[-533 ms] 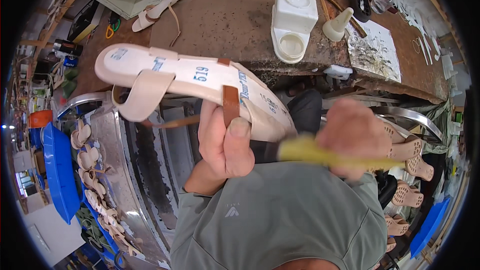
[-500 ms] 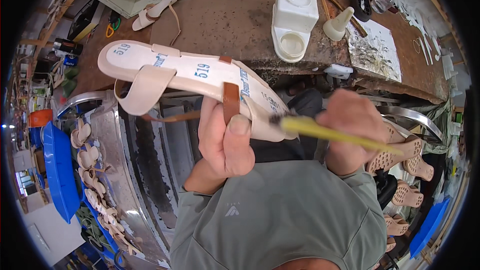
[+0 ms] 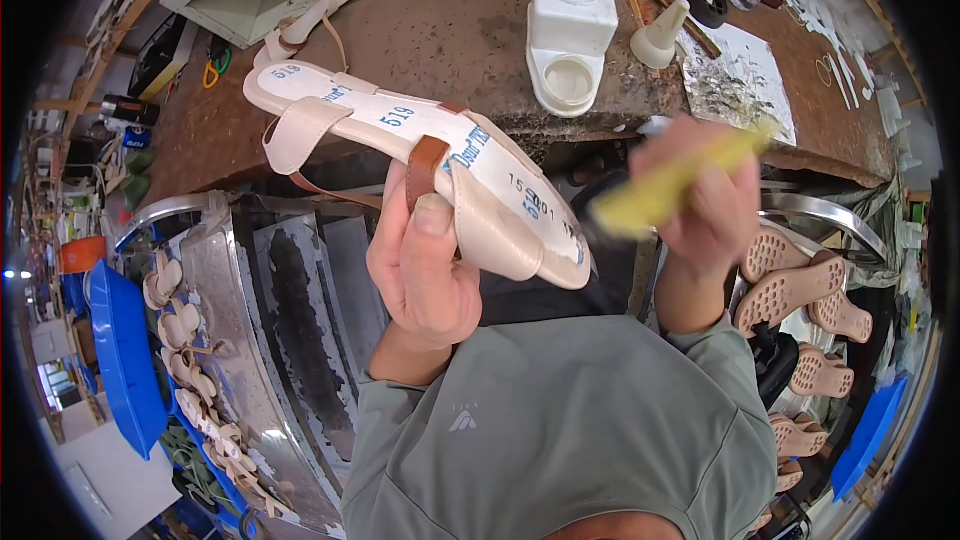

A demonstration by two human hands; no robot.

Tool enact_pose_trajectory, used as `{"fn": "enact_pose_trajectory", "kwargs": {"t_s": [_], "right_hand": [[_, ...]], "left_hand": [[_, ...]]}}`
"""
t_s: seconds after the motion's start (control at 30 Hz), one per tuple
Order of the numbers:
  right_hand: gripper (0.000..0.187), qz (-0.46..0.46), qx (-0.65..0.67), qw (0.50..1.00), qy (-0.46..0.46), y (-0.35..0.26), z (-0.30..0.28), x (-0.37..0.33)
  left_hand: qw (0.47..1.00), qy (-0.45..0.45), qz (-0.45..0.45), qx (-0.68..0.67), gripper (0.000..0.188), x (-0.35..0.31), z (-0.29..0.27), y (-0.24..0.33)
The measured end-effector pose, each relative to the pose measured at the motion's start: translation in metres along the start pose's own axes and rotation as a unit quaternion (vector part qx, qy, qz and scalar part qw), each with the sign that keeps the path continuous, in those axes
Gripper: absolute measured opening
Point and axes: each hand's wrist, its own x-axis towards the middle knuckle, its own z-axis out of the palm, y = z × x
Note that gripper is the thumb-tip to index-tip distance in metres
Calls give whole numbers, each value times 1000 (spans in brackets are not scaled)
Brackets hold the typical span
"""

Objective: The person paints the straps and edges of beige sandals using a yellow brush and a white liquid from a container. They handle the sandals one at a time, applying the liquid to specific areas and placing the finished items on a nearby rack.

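My left hand (image 3: 425,265) is closed around the middle of a beige sandal (image 3: 495,230), thumb pressed beside its brown strap. The sandal's pale, printed insole faces up, and it slants from the far left down toward my lap. In my right hand (image 3: 715,210) is a yellow-handled brush (image 3: 645,202), smeared by motion. Its dark end hovers just right of the sandal's near end; whether they touch I cannot tell.
On the brown workbench (image 3: 440,30) stand a white plastic pot (image 3: 572,25) and a pale cone-shaped nozzle (image 3: 658,38). Another sandal (image 3: 318,12) lies at the back left. Sandals (image 3: 185,330) line my left side; soles with round holes (image 3: 792,295) are stacked at my right.
The sandal has turned so its near end sits lower, and my left hand has shifted slightly left. My right hand has risen, swinging the brush handle upward and its dark end off the sandal's strap.
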Motion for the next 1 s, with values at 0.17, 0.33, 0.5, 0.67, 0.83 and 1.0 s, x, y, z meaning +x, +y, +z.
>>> {"fn": "enact_pose_trajectory", "kwargs": {"t_s": [0.17,0.33,0.5,0.67,0.83,1.0], "right_hand": [[16,23,-63,991,-119,13,7,27],[18,-104,-64,946,-301,19,-20,15],[13,-79,-206,960,-170,9,-1,1],[24,82,149,985,-37,12,-36,11],[24,261,28,965,8,47,-31,45],[25,303,36,948,-89,57,-6,46]], "left_hand": [[997,-44,-30,-56,52,3,-1,8],[999,-3,24,-43,51,7,-10,-6],[992,56,114,8,53,14,-11,-24],[975,-37,-72,-207,49,31,-63,-31],[927,-169,-62,-329,46,17,-88,-31],[924,-219,-102,-297,37,12,-103,-27]]}}
